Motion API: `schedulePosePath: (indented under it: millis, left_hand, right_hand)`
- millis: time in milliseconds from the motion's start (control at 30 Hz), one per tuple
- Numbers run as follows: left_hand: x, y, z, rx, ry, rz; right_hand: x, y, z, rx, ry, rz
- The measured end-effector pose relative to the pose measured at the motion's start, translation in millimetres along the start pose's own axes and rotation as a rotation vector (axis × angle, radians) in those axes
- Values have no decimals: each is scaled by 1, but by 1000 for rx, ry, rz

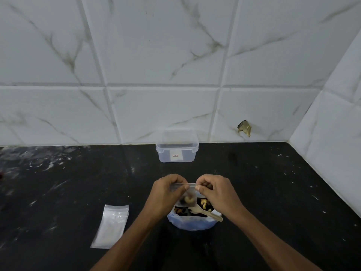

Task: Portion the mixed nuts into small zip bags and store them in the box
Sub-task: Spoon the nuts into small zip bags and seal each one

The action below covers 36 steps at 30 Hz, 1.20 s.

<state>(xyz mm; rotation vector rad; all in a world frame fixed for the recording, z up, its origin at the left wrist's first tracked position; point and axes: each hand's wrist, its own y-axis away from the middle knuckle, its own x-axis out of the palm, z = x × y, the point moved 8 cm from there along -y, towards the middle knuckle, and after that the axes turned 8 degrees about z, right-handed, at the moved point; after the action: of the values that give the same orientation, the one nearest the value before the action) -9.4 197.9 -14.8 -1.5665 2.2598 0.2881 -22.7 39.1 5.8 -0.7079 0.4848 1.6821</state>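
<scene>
Black speckled counter (263, 192) against white marble-veined wall tiles (156, 55)

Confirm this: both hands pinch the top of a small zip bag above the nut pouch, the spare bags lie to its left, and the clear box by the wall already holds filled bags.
Not quite. In the head view the box by the wall holds no filled bags. The rest stands: left hand and right hand pinch the zip bag above the nut pouch, spare bags to its left.
</scene>
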Motion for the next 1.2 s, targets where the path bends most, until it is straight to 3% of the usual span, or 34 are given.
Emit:
schedulePosePath:
  millis: [267, 467, 733, 1200]
  left_hand:
    - [-10, -1, 13, -43, 21, -44]
    - [-5, -3, 3, 7, -47, -34]
    - [-6, -2, 14, -27, 96, -3]
    - [-14, 2, 21, -60, 109, -48]
  right_hand:
    - [1, -3, -7, 78, -28, 31]
    - [10, -7, 5, 3, -41, 88]
    - [7, -8, 4, -14, -37, 56]
    - [-2, -7, -8, 46, -36, 24]
